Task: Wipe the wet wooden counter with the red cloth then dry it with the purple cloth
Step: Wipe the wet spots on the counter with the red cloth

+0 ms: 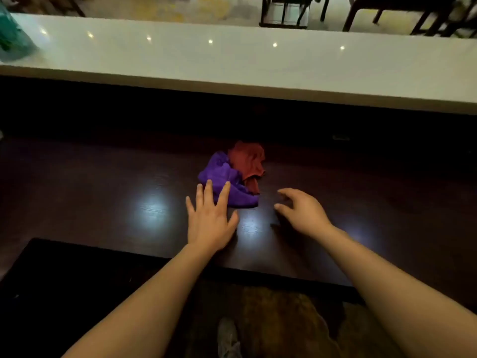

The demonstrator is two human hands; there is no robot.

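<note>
Both cloths are lying bunched together in 1 heap on the dark wooden counter (103,182), and every place below is given from that heap. The purple cloth (227,182) is forming its near and left part; the red cloth (247,158) is sitting at its far right, touching the purple one and partly tucked behind it.

The left hand (209,220) is reaching in from the near side, fingers spread wide and flat, with its fingertips (226,186) overlapping the near edge of the purple cloth; it is gripping nothing. The right hand (302,210) is hovering just to the right of the heap, loosely curled and empty, apart from both cloths.

The step in hand looks like picking out the red cloth, since wiping comes first. To do it well, the right hand should be going past the purple cloth to the far right of the heap and pinching only red fabric, while the left hand is pressing the purple cloth down so it is not dragged along. Bright glare patches are showing left and right of the heap; whether they mark water I cannot tell.
</note>
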